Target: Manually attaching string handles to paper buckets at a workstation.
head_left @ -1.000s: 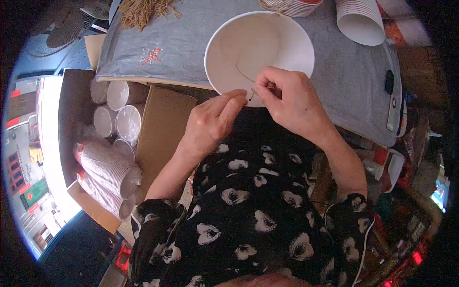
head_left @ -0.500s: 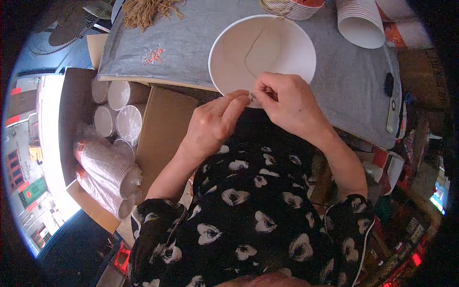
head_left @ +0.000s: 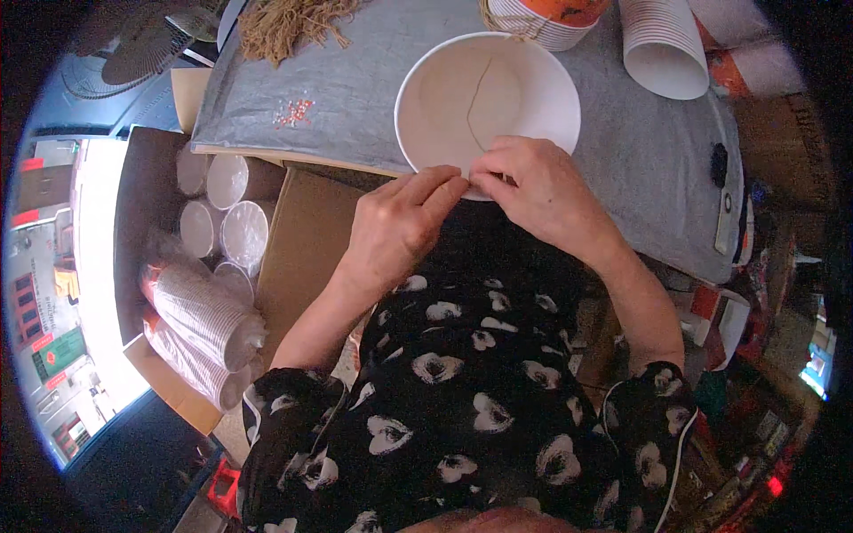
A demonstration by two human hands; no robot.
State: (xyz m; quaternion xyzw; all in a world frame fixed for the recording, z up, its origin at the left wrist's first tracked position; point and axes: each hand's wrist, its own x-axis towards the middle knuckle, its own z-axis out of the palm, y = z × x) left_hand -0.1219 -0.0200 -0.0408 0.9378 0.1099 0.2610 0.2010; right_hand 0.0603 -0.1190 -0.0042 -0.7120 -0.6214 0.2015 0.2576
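Note:
A large white paper tub [head_left: 555,102] lies with its mouth toward me at the table's near edge. Down its inside runs a thin brown string [head_left: 469,111], reaching my right hand [head_left: 546,195]. Thumb and forefinger of that hand are pinched on the string just over the tub's near rim. Close beside it, almost fingertip to fingertip, my left hand [head_left: 398,218] is also pinched closed. Its fingertips meet where the string's end disappears, so what they grip is hidden.
Bundled brown twine [head_left: 289,27] and small red and white bits [head_left: 295,112] lie on the grey-covered table [head_left: 346,98]. More stacked tubs [head_left: 662,49] and a black-handled tool [head_left: 719,169] are at right. An open carton [head_left: 302,222] at left holds wrapped cups [head_left: 200,311].
My fingertips have drawn closer together, and the small piece of string seen between them is now covered. The whole view has shifted slightly.

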